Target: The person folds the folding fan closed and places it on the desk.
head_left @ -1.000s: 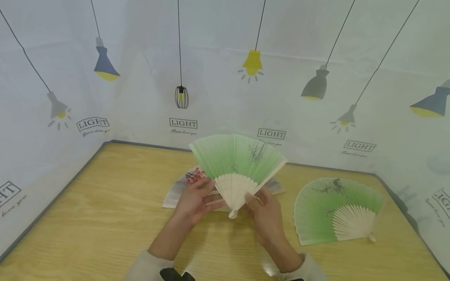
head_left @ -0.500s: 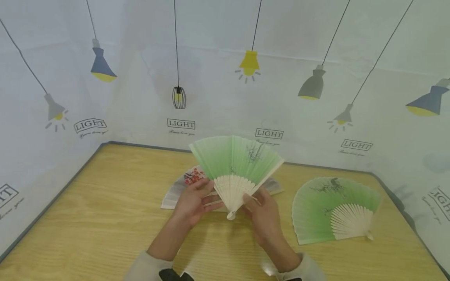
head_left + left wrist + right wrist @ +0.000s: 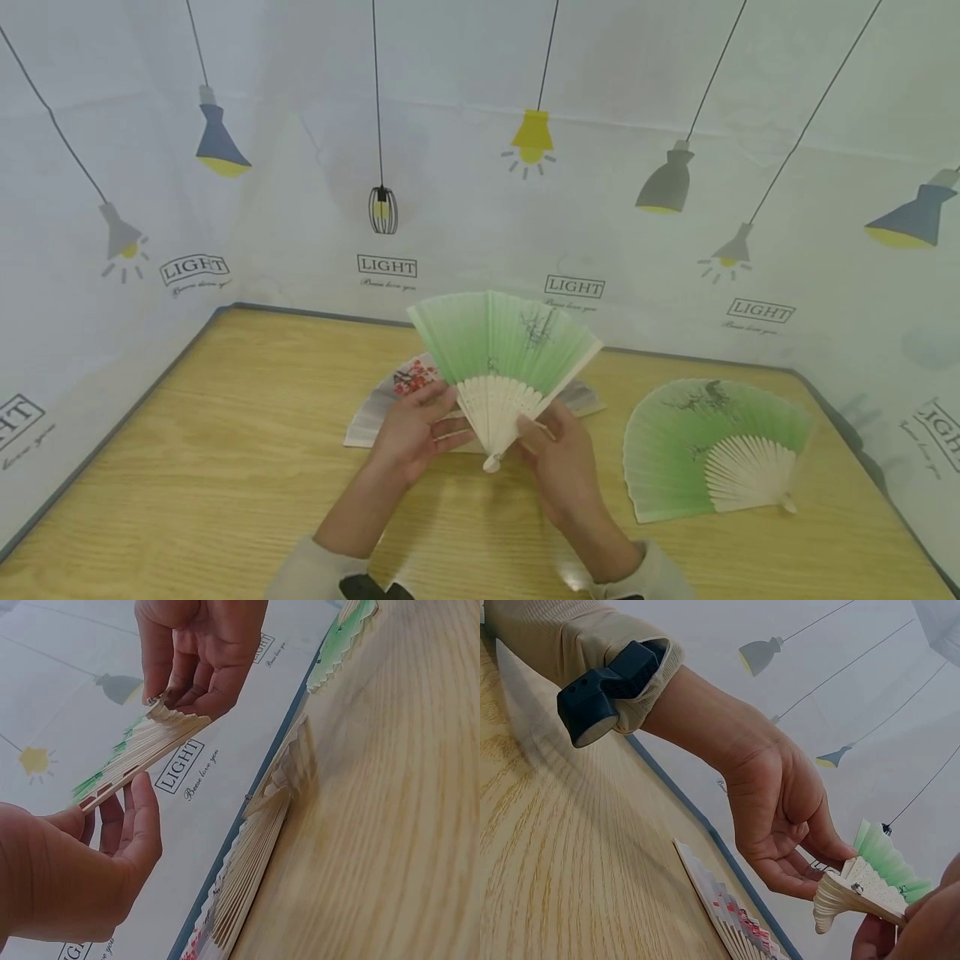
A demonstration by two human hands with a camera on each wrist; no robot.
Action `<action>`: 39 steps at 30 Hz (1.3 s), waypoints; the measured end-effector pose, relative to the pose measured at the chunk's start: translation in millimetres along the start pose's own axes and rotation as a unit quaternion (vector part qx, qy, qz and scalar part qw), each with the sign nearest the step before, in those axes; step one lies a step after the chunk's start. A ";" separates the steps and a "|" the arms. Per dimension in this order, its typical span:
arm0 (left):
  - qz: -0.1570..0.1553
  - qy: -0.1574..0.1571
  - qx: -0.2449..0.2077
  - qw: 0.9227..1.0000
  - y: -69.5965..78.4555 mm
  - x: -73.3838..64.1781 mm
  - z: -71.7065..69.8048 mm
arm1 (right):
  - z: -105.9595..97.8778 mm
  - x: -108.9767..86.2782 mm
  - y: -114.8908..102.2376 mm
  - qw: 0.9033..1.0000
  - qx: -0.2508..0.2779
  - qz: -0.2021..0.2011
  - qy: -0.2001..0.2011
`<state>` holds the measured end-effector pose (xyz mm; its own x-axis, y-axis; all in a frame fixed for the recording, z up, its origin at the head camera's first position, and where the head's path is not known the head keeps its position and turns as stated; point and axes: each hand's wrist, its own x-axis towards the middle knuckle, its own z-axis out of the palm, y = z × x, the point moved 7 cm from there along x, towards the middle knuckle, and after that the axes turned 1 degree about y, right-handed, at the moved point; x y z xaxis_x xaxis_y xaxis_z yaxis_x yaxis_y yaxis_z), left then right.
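Observation:
In the head view a green folding fan (image 3: 491, 342) is spread out and held up, with pale slatted ribs and a dark plant print. My left hand (image 3: 401, 437) pinches its left edge between thumb and fingers. On the other side, my right hand (image 3: 566, 462) grips the lower right ribs near the pivot, thumb in front. The left wrist view shows the ribs (image 3: 146, 754) edge-on between both hands. Behind the held fan lies a greyish-white folding fan (image 3: 369, 417) with red blossoms, partly hidden by it and the hands.
A second green folding fan (image 3: 667, 450) lies spread on the wooden table (image 3: 187, 467) at the right. White sheeting (image 3: 457, 192) printed with hanging lamps stands along the back and sides. A dark device (image 3: 607, 690) sits on the left wrist in the right wrist view.
The held fan has shifted slightly down and left in the head view. Both hands keep nearly the same hold, and the fans on the table stay put.

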<state>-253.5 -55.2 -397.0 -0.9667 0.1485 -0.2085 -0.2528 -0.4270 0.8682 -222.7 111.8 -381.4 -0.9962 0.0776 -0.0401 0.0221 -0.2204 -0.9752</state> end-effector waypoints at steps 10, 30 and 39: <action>0.003 0.002 0.005 1.000 -0.4 0.7 -0.4 | 1.0 -0.9 -1.2 1.000 0.007 -0.005 -0.005; 0.004 0.000 0.011 1.000 -1.6 1.9 -0.5 | 2.6 -1.9 -3.3 1.000 -0.005 -0.011 -0.019; 0.002 0.001 0.011 1.000 -1.4 1.7 -0.1 | 3.5 -1.9 -3.8 0.999 -0.008 -0.015 -0.028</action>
<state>-254.8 -54.5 -398.6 -0.9678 0.1446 -0.2062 -0.2481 -0.4076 0.8788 -221.2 109.1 -376.8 -0.9996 0.0287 0.0005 -0.0064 -0.2033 -0.9791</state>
